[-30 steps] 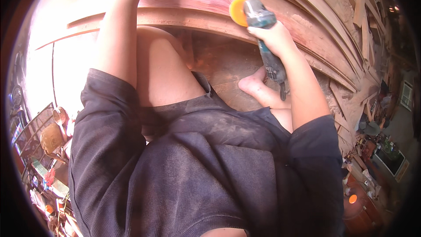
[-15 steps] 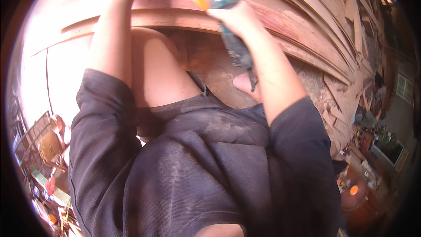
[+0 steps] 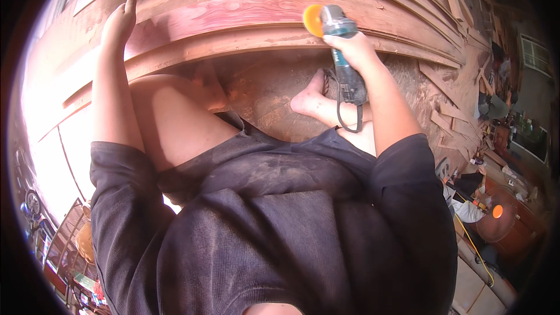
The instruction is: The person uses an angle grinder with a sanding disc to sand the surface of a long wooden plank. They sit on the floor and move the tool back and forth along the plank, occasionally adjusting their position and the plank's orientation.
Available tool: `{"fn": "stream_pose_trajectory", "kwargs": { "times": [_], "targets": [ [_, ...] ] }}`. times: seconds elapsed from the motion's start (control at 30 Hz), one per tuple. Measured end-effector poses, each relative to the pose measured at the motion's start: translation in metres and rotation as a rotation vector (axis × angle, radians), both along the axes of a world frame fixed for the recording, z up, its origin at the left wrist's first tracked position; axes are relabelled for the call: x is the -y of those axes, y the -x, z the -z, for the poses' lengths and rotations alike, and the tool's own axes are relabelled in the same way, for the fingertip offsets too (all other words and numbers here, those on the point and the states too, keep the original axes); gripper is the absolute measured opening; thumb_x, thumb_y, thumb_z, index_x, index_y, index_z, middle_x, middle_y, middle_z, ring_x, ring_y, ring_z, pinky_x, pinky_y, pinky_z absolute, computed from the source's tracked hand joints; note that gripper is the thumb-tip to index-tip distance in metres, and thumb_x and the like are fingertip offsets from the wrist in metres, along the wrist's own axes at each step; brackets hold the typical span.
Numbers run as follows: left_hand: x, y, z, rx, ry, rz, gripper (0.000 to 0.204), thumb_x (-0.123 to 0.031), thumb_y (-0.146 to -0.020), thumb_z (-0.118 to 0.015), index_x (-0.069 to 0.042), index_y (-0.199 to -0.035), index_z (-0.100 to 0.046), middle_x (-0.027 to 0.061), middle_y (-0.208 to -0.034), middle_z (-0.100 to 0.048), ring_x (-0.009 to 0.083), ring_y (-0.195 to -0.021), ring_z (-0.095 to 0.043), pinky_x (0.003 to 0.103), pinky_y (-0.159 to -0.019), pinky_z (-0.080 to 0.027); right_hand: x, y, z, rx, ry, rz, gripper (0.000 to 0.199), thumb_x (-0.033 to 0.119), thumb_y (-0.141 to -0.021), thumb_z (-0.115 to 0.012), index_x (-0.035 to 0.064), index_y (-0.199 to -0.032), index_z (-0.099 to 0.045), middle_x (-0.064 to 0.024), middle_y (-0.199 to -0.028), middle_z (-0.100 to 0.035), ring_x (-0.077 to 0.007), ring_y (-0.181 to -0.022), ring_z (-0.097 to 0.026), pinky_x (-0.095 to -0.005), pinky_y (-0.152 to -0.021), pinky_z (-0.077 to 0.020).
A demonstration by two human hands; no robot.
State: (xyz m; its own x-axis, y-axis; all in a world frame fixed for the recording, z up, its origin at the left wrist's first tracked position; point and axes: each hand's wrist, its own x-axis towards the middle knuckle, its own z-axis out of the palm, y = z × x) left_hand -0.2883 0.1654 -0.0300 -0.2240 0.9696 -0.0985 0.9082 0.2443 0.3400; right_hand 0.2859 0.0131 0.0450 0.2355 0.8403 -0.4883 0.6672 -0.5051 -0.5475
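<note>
Item: angle grinder (image 3: 341, 52), gripped fully in my right hand (image 3: 357, 51); its orange disc (image 3: 312, 20) has shifted along the curved wooden board (image 3: 233, 17), now at its near edge. My left hand (image 3: 119, 23) lies open, flat on the board: sanding continues.

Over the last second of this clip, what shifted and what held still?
The right hand carried the angle grinder leftward along the curved wooden piece, its orange disc travelling with it, though the view itself also shifts a little. Nothing was picked up or released. The left hand stayed pressed flat on the wood, and the person remained seated with bare feet under the piece.
</note>
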Motion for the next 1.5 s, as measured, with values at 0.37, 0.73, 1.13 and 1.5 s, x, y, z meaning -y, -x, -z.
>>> {"fn": "stream_pose_trajectory", "kwargs": {
  "times": [0.37, 0.73, 1.13, 1.5],
  "targets": [
    [-0.003, -0.029, 0.002, -0.111, 0.067, 0.113, 0.084, -0.072, -0.109, -0.033, -0.004, -0.141, -0.07, 0.0246, -0.142, -0.068, 0.0407, -0.137, -0.062, 0.048, -0.117, -0.044, -0.027, 0.07, 0.005, -0.064, -0.004, -0.012, 0.059, 0.047, -0.081, -0.091, 0.0073, -0.123, -0.079, -0.0137, -0.104, -0.081, -0.0248, -0.096, -0.077, -0.0403, -0.09, -0.0595],
    [0.001, -0.048, 0.014, -0.14, 0.126, 0.194, 0.07, -0.064, -0.111, -0.036, -0.012, -0.138, -0.074, 0.0214, -0.134, -0.073, 0.0402, -0.131, -0.064, 0.049, -0.114, -0.046, -0.023, 0.075, -0.014, 0.073, 0.041, -0.297, 0.063, 0.05, -0.078, -0.09, 0.011, -0.126, -0.078, -0.019, -0.116, -0.08, -0.0312, -0.11, -0.077, -0.043, -0.099, -0.058],
    [0.014, -0.116, 0.012, -0.128, 0.074, 0.47, 0.054, -0.048, -0.113, -0.051, -0.009, -0.147, -0.065, 0.0204, -0.152, -0.061, 0.0406, -0.143, -0.055, 0.049, -0.12, -0.043, -0.024, -0.177, 0.034, -0.123, -0.073, 0.368, 0.06, 0.047, -0.084, -0.088, 0.0012, -0.122, -0.078, -0.0137, -0.105, -0.078, -0.0238, -0.092, -0.074, -0.0383, -0.085, -0.0571],
    [0.029, -0.146, -0.017, -0.253, 0.271, 0.628, 0.1, -0.049, -0.069, -0.095, -0.018, -0.154, -0.053, 0.014, -0.154, -0.055, 0.0389, -0.147, -0.047, 0.052, -0.123, -0.04, -0.058, -0.023, -0.007, 0.055, 0.085, -0.09, 0.058, 0.045, -0.079, -0.089, 0.0091, -0.123, -0.077, -0.0175, -0.107, -0.08, -0.0301, -0.099, -0.077, -0.0417, -0.092, -0.0583]
  ]
}}
